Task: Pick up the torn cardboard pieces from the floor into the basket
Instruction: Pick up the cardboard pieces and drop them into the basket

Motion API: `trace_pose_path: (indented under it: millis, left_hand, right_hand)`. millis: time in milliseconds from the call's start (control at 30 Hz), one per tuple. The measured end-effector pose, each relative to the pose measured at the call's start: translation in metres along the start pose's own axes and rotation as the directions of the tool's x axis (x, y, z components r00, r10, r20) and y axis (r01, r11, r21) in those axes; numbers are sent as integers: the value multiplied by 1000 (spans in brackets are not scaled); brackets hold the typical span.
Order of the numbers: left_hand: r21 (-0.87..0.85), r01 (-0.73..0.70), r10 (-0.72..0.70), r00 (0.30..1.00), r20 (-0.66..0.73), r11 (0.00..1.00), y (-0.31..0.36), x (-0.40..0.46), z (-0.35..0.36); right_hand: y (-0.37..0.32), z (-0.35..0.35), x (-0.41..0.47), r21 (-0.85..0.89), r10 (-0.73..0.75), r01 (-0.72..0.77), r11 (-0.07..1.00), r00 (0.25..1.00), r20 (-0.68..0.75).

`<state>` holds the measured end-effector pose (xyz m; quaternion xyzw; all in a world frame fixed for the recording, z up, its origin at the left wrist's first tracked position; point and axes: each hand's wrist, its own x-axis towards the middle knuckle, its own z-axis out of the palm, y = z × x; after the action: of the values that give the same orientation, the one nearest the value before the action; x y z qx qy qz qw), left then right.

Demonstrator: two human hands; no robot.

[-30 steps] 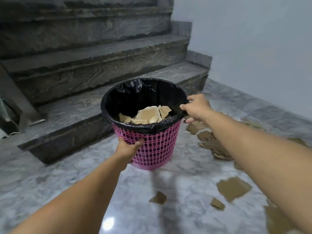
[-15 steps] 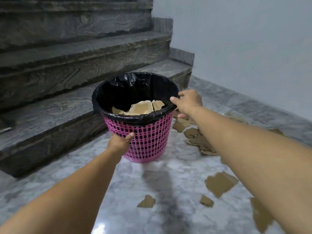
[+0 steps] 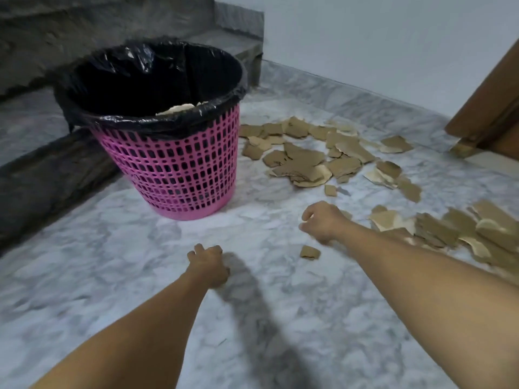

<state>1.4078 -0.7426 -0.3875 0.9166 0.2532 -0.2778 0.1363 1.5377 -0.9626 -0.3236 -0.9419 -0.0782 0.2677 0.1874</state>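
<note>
A grey-veined marble floor [image 3: 118,276] runs up to dark stone steps [image 3: 42,169] and a pale wall [image 3: 379,43], and the whole view is slightly blurred.

The left hand [image 3: 208,265] hangs over bare floor in front of the basket [image 3: 171,164], its fingers loosely curled and holding nothing. The right hand [image 3: 323,221] is further right of the basket and about level with its base; its fingers are curled under as well, and no piece shows in its grip (the palm side is hidden, so whether it pinches anything small cannot be told). Both forearms reach in from the bottom edge.

Just beside the right hand, on the near side, a small scrap [image 3: 309,252] lies alone on the floor. To the right of that hand a heap [image 3: 449,228] of torn brown pieces spreads to the frame edge. Another scatter [image 3: 303,161] lies close to the right of the basket, its nearest pieces near the basket's wall.

The basket is pink, with a lattice wall, standing upright on the floor against the lowest step. A black liner [image 3: 146,80] is folded over its rim, and a few pale cardboard pieces [image 3: 179,108] show inside, just above the near rim. Far right of the basket, a brown wooden frame [image 3: 488,108] meets the floor.
</note>
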Motion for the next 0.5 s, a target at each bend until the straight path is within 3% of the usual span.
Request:
trace_pose_path:
  millis: [100, 200, 367, 500]
  left_hand:
    - [-42, -18, 10, 985, -173, 999, 3, 0, 28]
    - [-80, -76, 52, 962, -266, 994, 2, 2, 41]
    - [-128, -142, 112, 969, -220, 982, -4, 9, 35]
    - [-199, -83, 58, 990, -130, 976, 8, 12, 15]
  right_hand:
    - [35, 36, -4, -96, -32, 39, 995, 997, 73]
    - [56, 56, -7, -209, -78, 88, 974, 995, 53]
    - [66, 48, -7, -323, -130, 138, 936, 990, 48]
    - [77, 3, 6, -391, -118, 131, 911, 991, 57]
